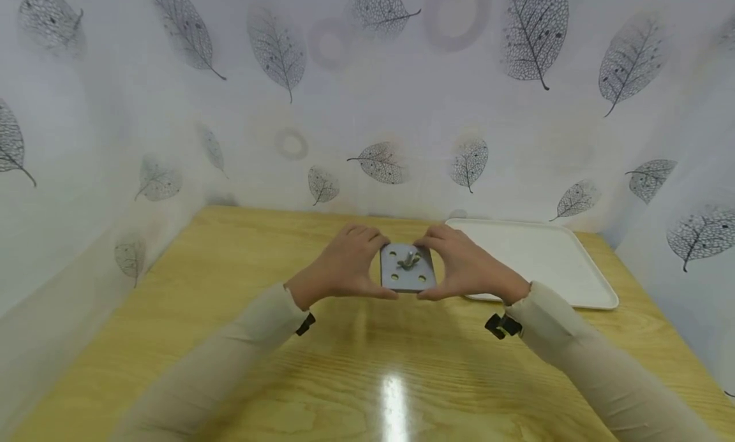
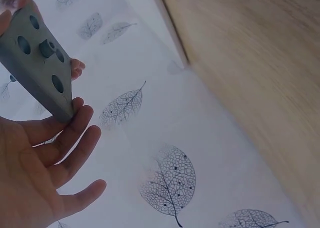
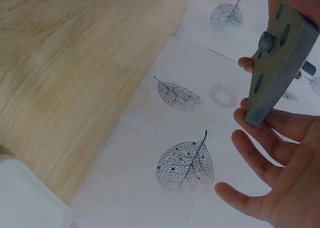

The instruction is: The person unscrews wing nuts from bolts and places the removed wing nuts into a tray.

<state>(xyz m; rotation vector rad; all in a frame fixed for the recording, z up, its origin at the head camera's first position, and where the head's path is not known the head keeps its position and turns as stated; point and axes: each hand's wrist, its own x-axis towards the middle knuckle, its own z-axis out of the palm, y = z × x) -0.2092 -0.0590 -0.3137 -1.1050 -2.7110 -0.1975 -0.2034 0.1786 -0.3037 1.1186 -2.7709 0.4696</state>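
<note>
A grey square metal plate [image 1: 408,282] with several round holes is held up over the table at the middle of the head view. A wing nut [image 1: 409,261] sits on a bolt at the plate's centre, on its upper face. The bolt's head [image 3: 266,42] juts from the underside in the right wrist view. My left hand [image 1: 350,263] pinches the plate's left edge between thumb and fingers. On the opposite edge, my right hand [image 1: 459,263] grips it the same way. The outer fingers of both hands spread away from the plate in the wrist views.
A white rectangular tray [image 1: 534,257] lies at the back right of the wooden table [image 1: 258,238], partly behind my right hand. White cloth [image 1: 367,110] printed with leaves hangs around the back and sides. Light reflects off the tabletop in front.
</note>
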